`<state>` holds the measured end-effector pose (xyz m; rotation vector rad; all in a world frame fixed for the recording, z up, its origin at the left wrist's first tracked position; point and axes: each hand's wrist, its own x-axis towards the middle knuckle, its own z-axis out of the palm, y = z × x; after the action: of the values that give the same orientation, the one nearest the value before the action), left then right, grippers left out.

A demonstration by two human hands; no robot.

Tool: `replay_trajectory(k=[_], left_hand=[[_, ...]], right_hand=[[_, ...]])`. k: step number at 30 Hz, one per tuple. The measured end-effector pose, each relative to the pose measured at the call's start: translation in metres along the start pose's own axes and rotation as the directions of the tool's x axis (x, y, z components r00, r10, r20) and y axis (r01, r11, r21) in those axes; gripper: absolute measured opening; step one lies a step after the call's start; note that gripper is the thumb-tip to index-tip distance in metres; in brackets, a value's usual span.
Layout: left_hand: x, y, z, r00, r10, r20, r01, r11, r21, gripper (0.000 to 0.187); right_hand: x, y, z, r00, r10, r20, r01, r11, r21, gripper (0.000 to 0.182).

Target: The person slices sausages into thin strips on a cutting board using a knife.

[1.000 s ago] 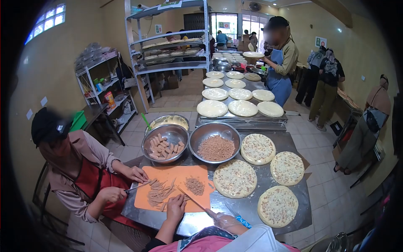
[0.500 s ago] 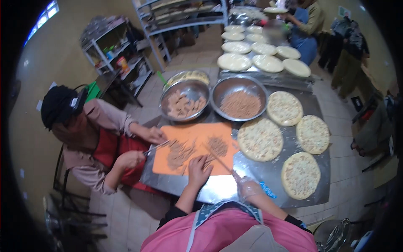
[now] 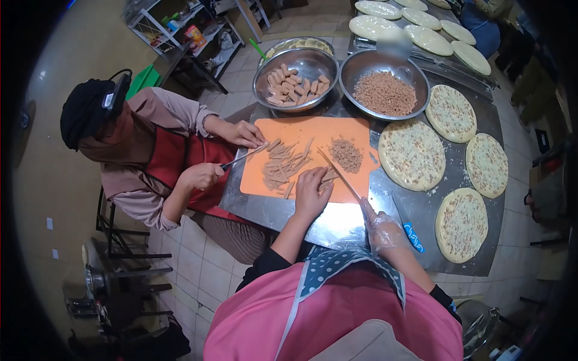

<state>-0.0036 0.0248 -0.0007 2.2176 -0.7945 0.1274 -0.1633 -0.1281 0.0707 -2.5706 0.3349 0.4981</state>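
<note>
My left hand (image 3: 313,194) rests on the orange cutting board (image 3: 355,127), its fingers bent over a few thin sausage strips (image 3: 329,175). Inside a clear plastic glove, my right hand (image 3: 385,230) grips a knife (image 3: 342,171), whose long blade slants over the board beside those strips. Finely diced sausage (image 3: 345,155) is heaped just past the blade. Longer cut strips (image 3: 283,165) lie loose on the board's left half. Across from them, a co-worker's hands (image 3: 226,153) hold a second knife (image 3: 244,155) against a piece of sausage at the board's left edge.
Behind the board stand a metal bowl of sausage pieces (image 3: 263,84) and a metal bowl of diced sausage (image 3: 423,96). Several topped round pizza bases (image 3: 412,155) lie to the right. A blue-handled knife (image 3: 413,237) is on the metal table near my right hand. Plain bases (image 3: 428,40) fill the back table.
The head view has tilted lower, so the board and bowls sit higher and further right in the picture. Both my hands keep to the same spots at the board.
</note>
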Motion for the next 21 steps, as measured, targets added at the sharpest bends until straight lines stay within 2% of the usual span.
replay_trajectory(k=[4, 8, 10, 13, 15, 18, 21], left_hand=[[0.004, 0.011, -0.003, 1.000, -0.019, -0.012, 0.019, 0.998, 0.059, 0.040], [0.023, 0.009, -0.001, 0.997, -0.068, -0.037, 0.068, 0.998, 0.001, 0.036], [0.032, 0.004, 0.001, 0.995, -0.085, 0.057, 0.082, 0.995, 0.048, 0.034], [0.038, 0.003, 0.003, 0.991, -0.083, 0.105, 0.072, 0.992, 0.106, 0.031], [0.034, 0.006, 0.005, 0.996, -0.050, 0.070, 0.042, 0.993, 0.115, 0.030], [0.031, 0.002, 0.014, 0.998, 0.050, -0.034, -0.046, 0.991, 0.124, 0.027], [0.029, 0.005, 0.015, 0.992, 0.074, -0.100, -0.063, 0.992, 0.106, 0.021]], right_hand=[[0.002, 0.006, 0.001, 0.998, -0.007, -0.064, 0.011, 0.999, 0.049, 0.060], [-0.002, 0.008, -0.004, 0.997, -0.020, -0.081, 0.023, 0.999, 0.039, 0.057], [-0.003, 0.010, -0.002, 0.998, -0.027, -0.052, 0.029, 0.999, 0.045, 0.057], [-0.003, 0.014, 0.001, 0.999, -0.039, -0.019, 0.040, 0.998, 0.057, 0.056], [-0.003, 0.016, 0.003, 0.999, -0.045, -0.011, 0.046, 0.997, 0.060, 0.056], [0.000, 0.021, 0.007, 0.996, -0.043, -0.080, 0.046, 0.999, 0.027, 0.056], [0.005, 0.021, 0.005, 0.995, -0.070, -0.070, 0.069, 0.998, -0.006, 0.058]])
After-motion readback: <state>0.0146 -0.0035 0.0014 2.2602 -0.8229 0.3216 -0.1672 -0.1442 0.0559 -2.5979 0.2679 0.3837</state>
